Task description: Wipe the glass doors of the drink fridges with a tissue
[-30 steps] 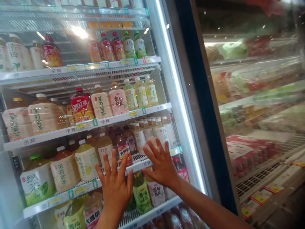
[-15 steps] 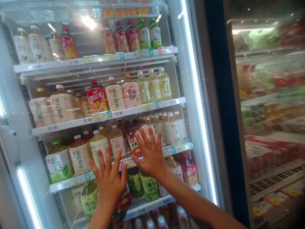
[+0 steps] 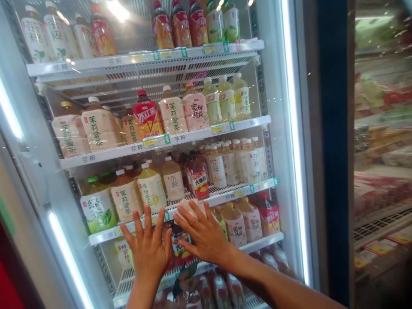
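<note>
Head view: the left hand [image 3: 148, 249] spreads wide, holding nothing, seemingly braced on the glass door [image 3: 151, 73]. The right hand's [image 3: 206, 238] grip is open too, apparently pinning a pale cloth [image 3: 195, 206] flat against that glass. Behind, bottles [image 3: 174, 113] face outward, presumably for reading.

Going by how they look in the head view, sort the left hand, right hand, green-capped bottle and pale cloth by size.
1. Left hand and right hand: too alike to rank.
2. Green-capped bottle, farther from the camera.
3. Pale cloth, visible part only.
</note>
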The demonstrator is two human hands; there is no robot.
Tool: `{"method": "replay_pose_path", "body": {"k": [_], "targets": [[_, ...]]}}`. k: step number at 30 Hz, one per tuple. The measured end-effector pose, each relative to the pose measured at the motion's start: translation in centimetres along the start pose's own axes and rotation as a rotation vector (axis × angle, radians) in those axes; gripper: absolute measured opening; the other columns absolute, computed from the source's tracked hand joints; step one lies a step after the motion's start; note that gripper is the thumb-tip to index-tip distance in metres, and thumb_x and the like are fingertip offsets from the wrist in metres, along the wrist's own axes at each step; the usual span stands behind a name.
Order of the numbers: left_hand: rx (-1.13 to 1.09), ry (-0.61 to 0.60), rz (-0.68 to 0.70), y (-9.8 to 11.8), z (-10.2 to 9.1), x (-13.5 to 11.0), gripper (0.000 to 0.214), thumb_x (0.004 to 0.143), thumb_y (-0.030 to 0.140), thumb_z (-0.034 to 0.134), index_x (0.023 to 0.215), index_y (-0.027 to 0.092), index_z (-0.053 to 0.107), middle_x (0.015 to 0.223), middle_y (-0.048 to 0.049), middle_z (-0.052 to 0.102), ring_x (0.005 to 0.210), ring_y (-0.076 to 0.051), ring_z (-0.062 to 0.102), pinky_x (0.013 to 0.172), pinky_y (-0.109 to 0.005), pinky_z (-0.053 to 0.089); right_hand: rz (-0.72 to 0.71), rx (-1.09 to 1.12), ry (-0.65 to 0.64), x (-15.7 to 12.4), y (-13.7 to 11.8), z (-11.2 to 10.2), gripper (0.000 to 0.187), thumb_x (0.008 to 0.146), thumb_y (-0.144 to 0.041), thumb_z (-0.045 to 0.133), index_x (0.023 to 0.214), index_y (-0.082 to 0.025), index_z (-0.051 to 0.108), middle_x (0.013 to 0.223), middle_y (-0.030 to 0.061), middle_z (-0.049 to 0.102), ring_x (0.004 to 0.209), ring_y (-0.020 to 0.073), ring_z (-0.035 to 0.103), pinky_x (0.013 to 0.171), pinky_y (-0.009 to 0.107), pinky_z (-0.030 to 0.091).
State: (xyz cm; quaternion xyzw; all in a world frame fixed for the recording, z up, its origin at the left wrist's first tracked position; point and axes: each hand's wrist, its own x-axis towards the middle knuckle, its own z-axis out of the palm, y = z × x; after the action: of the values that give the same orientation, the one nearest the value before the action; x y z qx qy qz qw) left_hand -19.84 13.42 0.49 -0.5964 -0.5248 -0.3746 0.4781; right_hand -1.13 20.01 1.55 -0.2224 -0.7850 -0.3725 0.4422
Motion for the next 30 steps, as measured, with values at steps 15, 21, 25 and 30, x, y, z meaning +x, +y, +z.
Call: {"method": "replay_pose_path", "body": {"k": [15, 21, 25, 30], "targets": [[0.040, 0.009, -0.094, 1.7, 0.9, -3.6, 0.082, 0.095, 0.028, 0.059, 0.164, 0.031, 0.015, 0.175, -0.0034, 0.003, 0.163, -0.030, -0.004, 0.128, -0.065, -0.006, 0.238, 0.036, 0.068, -1.4, -3.6, 1.5, 0.080, 0.100, -0.037, 0.052, 0.167, -0.020, 0.011, 0.174, 0.0061, 0.010, 0.161, 0.0360, 0.003, 0.129, 0.064, 0.001], [0.043, 0.007, -0.094, 1.6, 0.9, -3.5, 0.083, 0.095, 0.026, 0.059, 0.164, 0.032, 0.015, 0.175, -0.0032, 0.002, 0.163, -0.030, -0.004, 0.128, -0.064, -0.006, 0.180, 0.020, 0.052, -4.0, -3.6, 1.4, 0.082, 0.098, -0.033, 0.053, 0.167, -0.017, 0.013, 0.174, 0.0061, 0.009, 0.161, 0.0358, 0.003, 0.130, 0.060, -0.001], [0.019, 0.003, -0.111, 1.9, 0.7, -3.6, 0.082, 0.095, 0.026, 0.060, 0.164, 0.032, 0.015, 0.175, -0.0040, 0.004, 0.163, -0.031, -0.003, 0.128, -0.067, -0.006, 0.236, 0.025, 0.059, -2.8, -2.4, 1.0, 0.082, 0.100, -0.038, 0.054, 0.167, -0.020, 0.012, 0.174, 0.0067, 0.011, 0.161, 0.0364, 0.004, 0.129, 0.064, 0.001], [-0.017, -0.028, -0.120, 3.5, -0.2, -3.2, 0.083, 0.094, 0.030, 0.061, 0.165, 0.033, 0.017, 0.176, -0.0070, 0.002, 0.162, -0.035, -0.005, 0.127, -0.068, -0.006, 0.247, 0.030, 0.058, -3.2, -1.5, 0.9, 0.080, 0.100, -0.036, 0.052, 0.167, -0.018, 0.012, 0.175, 0.0078, 0.008, 0.161, 0.0380, 0.001, 0.128, 0.064, 0.000]]}}
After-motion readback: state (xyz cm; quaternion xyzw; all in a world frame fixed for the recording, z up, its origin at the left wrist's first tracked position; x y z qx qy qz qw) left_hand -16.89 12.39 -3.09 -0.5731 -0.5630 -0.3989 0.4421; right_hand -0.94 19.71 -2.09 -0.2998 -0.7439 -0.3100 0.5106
